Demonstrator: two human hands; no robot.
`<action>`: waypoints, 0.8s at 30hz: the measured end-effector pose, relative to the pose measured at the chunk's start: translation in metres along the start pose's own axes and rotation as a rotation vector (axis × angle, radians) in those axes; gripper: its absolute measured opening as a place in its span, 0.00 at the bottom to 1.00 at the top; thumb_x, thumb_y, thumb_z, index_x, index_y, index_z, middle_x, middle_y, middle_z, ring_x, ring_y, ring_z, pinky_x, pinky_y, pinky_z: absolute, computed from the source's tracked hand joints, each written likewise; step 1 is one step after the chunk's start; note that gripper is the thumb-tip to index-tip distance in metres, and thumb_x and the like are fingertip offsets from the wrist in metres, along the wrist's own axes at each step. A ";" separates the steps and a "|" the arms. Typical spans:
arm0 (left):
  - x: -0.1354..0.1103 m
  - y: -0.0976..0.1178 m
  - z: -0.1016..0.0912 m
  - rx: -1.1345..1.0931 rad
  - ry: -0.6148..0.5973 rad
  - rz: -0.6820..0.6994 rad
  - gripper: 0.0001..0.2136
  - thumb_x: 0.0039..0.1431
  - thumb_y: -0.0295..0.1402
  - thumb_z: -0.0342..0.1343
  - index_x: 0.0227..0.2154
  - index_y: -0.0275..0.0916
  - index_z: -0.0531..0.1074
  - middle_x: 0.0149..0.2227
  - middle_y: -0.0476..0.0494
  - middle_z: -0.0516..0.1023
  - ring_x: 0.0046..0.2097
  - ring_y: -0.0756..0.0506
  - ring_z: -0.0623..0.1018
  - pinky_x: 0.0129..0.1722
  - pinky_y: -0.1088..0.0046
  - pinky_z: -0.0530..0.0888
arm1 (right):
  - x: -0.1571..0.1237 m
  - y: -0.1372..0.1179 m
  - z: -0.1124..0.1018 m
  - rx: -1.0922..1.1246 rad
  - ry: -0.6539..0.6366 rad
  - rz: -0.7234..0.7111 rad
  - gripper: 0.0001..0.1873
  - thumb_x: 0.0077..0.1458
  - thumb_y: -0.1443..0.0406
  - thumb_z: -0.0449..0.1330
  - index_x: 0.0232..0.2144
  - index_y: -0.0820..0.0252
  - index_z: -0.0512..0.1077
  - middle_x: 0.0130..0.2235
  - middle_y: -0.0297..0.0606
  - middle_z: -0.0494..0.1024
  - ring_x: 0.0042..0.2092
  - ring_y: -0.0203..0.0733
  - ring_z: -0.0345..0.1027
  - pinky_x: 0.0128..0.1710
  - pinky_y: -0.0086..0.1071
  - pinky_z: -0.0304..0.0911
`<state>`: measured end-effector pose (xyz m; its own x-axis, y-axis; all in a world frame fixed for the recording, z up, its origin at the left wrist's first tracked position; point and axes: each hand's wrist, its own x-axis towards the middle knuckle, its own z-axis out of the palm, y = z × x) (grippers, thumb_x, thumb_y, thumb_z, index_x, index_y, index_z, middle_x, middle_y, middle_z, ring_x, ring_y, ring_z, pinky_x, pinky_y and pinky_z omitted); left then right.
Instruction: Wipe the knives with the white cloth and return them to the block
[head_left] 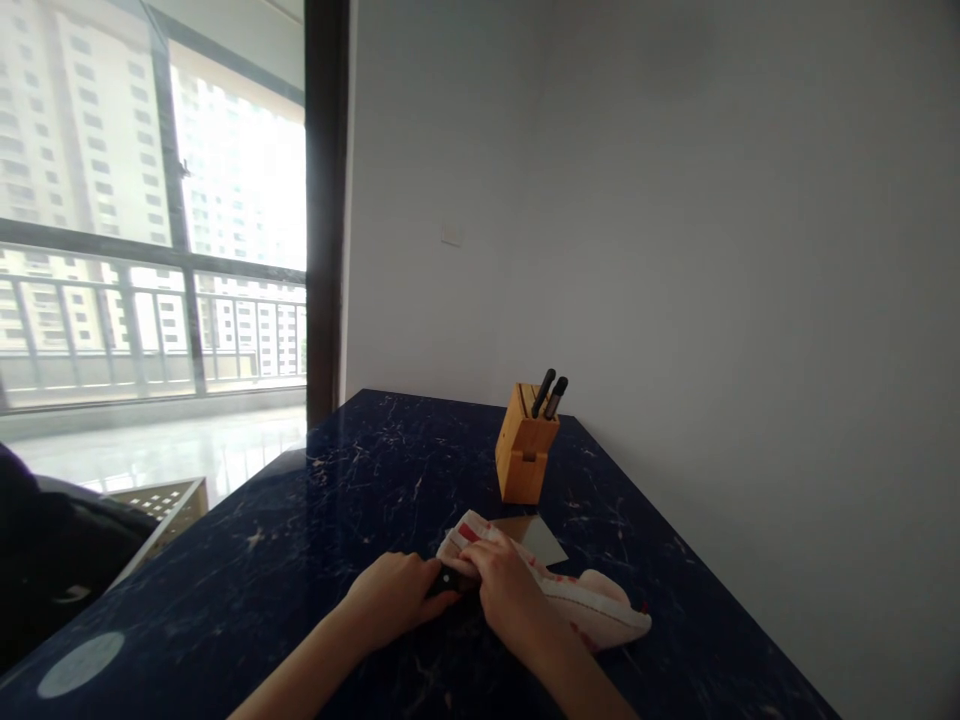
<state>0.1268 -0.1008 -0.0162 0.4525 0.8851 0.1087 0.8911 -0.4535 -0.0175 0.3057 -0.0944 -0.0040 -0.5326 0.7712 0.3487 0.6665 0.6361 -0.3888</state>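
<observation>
A knife with a broad blade (546, 540) and a black riveted handle (448, 579) is held low over the dark table. My left hand (401, 592) is closed around the handle. My right hand (504, 580) grips a white cloth with red marks (592, 610), pressed against the knife where handle and blade meet. Part of the blade is hidden by the cloth and my fingers. The cloth's loose end trails to the right. Just beyond the blade stands a wooden knife block (523, 465) with two dark-handled tools (544, 393) in its top slots.
The dark blue marbled table (420, 450) reaches back to the grey walls. A pale round patch (81, 665) marks its near left corner. Left of the table are a black item (67, 560) and a perforated light-coloured chair or rack (176, 510), by the windows.
</observation>
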 end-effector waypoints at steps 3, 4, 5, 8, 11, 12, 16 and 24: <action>0.000 0.000 -0.001 0.003 0.002 0.000 0.26 0.57 0.51 0.34 0.35 0.39 0.72 0.29 0.39 0.78 0.30 0.38 0.78 0.28 0.63 0.73 | 0.005 -0.005 0.004 -0.012 0.012 -0.023 0.19 0.49 0.76 0.44 0.37 0.59 0.70 0.38 0.35 0.72 0.45 0.39 0.58 0.51 0.31 0.48; 0.000 0.001 -0.001 0.006 0.006 -0.001 0.26 0.58 0.51 0.33 0.35 0.39 0.72 0.29 0.39 0.78 0.30 0.38 0.78 0.28 0.63 0.73 | 0.006 -0.006 0.005 -0.022 0.016 -0.016 0.18 0.50 0.76 0.45 0.36 0.59 0.70 0.38 0.35 0.72 0.45 0.39 0.58 0.50 0.31 0.49; 0.000 0.001 -0.001 0.010 0.010 -0.003 0.26 0.58 0.51 0.33 0.35 0.40 0.71 0.29 0.40 0.78 0.30 0.38 0.78 0.28 0.63 0.73 | 0.007 -0.006 0.005 -0.033 0.020 0.000 0.16 0.50 0.75 0.45 0.35 0.60 0.70 0.37 0.36 0.72 0.44 0.39 0.59 0.50 0.32 0.49; -0.001 0.002 -0.002 0.022 0.011 -0.005 0.26 0.57 0.52 0.33 0.35 0.40 0.71 0.29 0.40 0.78 0.30 0.38 0.78 0.28 0.64 0.72 | 0.006 -0.002 0.003 -0.051 0.022 0.059 0.12 0.48 0.75 0.48 0.30 0.60 0.69 0.34 0.37 0.71 0.41 0.39 0.61 0.46 0.32 0.52; -0.002 0.002 -0.004 0.017 0.005 -0.009 0.27 0.57 0.52 0.33 0.33 0.39 0.72 0.29 0.40 0.78 0.30 0.38 0.78 0.28 0.65 0.72 | 0.003 0.003 0.002 -0.020 -0.004 0.053 0.11 0.45 0.75 0.49 0.28 0.59 0.69 0.34 0.36 0.70 0.39 0.38 0.61 0.40 0.29 0.55; -0.002 0.003 -0.005 0.013 0.003 -0.009 0.27 0.57 0.52 0.33 0.32 0.40 0.72 0.29 0.40 0.78 0.30 0.38 0.78 0.28 0.65 0.72 | 0.003 0.003 0.002 -0.011 -0.004 0.050 0.11 0.45 0.75 0.49 0.28 0.59 0.69 0.34 0.36 0.70 0.39 0.38 0.61 0.40 0.29 0.55; -0.003 0.004 -0.009 0.003 -0.008 -0.012 0.27 0.57 0.52 0.32 0.35 0.40 0.72 0.30 0.40 0.78 0.31 0.39 0.78 0.29 0.66 0.72 | 0.006 -0.002 0.007 -0.014 0.071 0.064 0.13 0.46 0.76 0.47 0.28 0.61 0.69 0.34 0.37 0.71 0.41 0.38 0.60 0.43 0.31 0.53; -0.003 0.004 -0.011 -0.029 -0.038 -0.035 0.28 0.56 0.54 0.32 0.34 0.38 0.72 0.30 0.38 0.78 0.32 0.38 0.78 0.30 0.65 0.71 | 0.003 -0.003 0.006 -0.007 0.020 0.049 0.12 0.44 0.75 0.48 0.26 0.60 0.69 0.32 0.36 0.70 0.39 0.38 0.61 0.41 0.32 0.53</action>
<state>0.1286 -0.1061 -0.0060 0.4228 0.9035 0.0708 0.9052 -0.4247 0.0147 0.2992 -0.0941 -0.0065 -0.4890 0.8007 0.3461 0.6951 0.5974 -0.3999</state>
